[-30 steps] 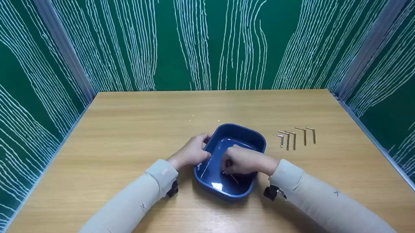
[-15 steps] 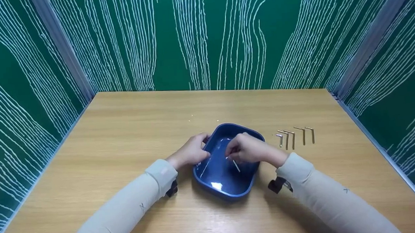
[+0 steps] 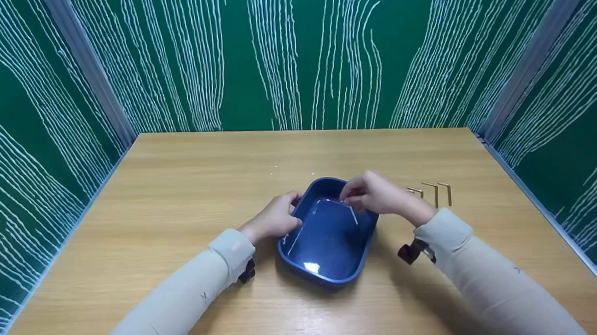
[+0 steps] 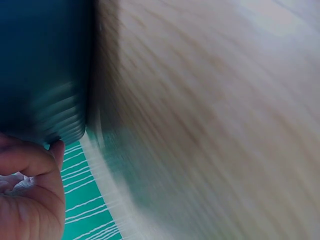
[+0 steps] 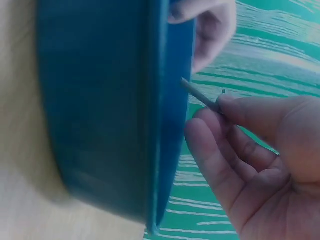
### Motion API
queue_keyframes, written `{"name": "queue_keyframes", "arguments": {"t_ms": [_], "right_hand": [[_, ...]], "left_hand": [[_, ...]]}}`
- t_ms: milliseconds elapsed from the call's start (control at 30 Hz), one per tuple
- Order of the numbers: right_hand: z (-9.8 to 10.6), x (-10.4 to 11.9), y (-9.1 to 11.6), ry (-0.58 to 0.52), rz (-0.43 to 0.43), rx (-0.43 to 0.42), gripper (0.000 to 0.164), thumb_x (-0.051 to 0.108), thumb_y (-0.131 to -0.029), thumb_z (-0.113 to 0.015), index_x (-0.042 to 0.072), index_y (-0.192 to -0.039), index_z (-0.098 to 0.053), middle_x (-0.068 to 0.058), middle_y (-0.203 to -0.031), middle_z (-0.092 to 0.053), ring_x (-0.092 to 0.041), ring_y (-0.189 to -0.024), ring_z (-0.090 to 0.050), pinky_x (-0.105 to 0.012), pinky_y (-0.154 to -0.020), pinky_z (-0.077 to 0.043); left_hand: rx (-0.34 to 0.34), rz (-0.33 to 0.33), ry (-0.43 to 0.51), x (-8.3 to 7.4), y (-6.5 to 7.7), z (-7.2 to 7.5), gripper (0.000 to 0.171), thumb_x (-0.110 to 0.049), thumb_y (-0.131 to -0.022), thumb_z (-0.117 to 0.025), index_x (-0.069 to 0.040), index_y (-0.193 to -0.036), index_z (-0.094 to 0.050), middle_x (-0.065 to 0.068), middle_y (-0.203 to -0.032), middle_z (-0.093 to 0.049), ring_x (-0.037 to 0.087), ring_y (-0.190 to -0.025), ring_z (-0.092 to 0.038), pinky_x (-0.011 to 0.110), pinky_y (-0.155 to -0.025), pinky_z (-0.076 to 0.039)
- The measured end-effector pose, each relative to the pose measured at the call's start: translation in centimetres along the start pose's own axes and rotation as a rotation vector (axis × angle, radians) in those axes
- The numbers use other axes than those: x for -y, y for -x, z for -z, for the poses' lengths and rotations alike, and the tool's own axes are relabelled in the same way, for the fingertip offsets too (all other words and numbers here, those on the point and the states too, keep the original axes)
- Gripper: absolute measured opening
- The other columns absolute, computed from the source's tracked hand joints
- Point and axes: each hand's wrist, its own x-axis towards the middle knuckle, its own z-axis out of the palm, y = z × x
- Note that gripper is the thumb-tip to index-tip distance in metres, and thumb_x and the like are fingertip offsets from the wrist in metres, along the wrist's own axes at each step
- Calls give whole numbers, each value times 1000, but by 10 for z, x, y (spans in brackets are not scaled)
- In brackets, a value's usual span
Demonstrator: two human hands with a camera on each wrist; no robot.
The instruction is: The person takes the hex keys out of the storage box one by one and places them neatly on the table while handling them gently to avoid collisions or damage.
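A deep blue plastic basin (image 3: 328, 245) stands on the wooden table, slightly turned. My left hand (image 3: 276, 217) holds its left side, thumb over the rim and fingers along the outer wall; the left wrist view shows the fingers at the basin's wall (image 4: 40, 65). My right hand (image 3: 376, 196) is over the basin's far right rim, pinching a thin metal hex key (image 3: 353, 215) between thumb and fingertips. Its long arm slants down over the basin's inside. The right wrist view shows the hex key (image 5: 200, 94) sticking out of the pinch toward the basin.
Right of the basin, several more hex keys (image 3: 436, 196) lie side by side on the table (image 3: 201, 167), some partly hidden behind my right hand. Tiny pale specks (image 3: 312, 173) dot the table behind the basin. Green walls with white lines surround the table.
My right hand has risen from the basin's floor and moved right and away toward the far right rim, bringing the hex key along. The left hand and basin have stayed put.
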Motion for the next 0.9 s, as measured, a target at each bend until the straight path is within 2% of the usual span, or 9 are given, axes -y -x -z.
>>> {"name": "queue_keyframes", "arguments": {"t_ms": [267,533,633,800,900], "right_hand": [[19,-11,5,-60,7,-94,15,-5,-101,-66,-11,-110,-76,-24,-94,-77,-14,-73,-68,-22,-67,-60],[35,-20,12,-105,-27,-161,15,-7,-101,-64,-13,-109,-74,-28,-92,-75,-13,-72,-67,-20,-67,-60],[39,-23,15,-121,-35,-190,15,-7,-101,-63,-14,-109,-74,-23,-88,-75,-11,-70,-66,-20,-66,-59],[47,-31,19,-140,-65,-220,15,-6,-102,-64,-15,-110,-74,-9,-83,-75,-11,-70,-68,-20,-65,-60],[50,-37,21,-146,-92,-230,16,-5,-102,-64,-14,-111,-73,-7,-83,-74,-11,-71,-67,-20,-66,-60]], "left_hand": [[9,26,14,-1,0,0,55,6,-92,-64,-2,-146,-56,16,-138,-65,29,-117,-66,41,-96,-65],[9,24,14,1,-1,0,54,6,-92,-64,-2,-145,-56,16,-136,-66,28,-115,-66,41,-94,-65],[7,14,11,1,-1,0,54,6,-91,-64,-1,-144,-57,17,-135,-66,28,-112,-67,40,-91,-66],[0,-3,-3,0,0,0,56,6,-89,-65,0,-144,-57,17,-134,-68,26,-107,-67,39,-88,-65],[-1,2,-7,0,-1,0,57,6,-89,-66,1,-145,-57,17,-135,-67,26,-110,-66,39,-90,-65]]}}
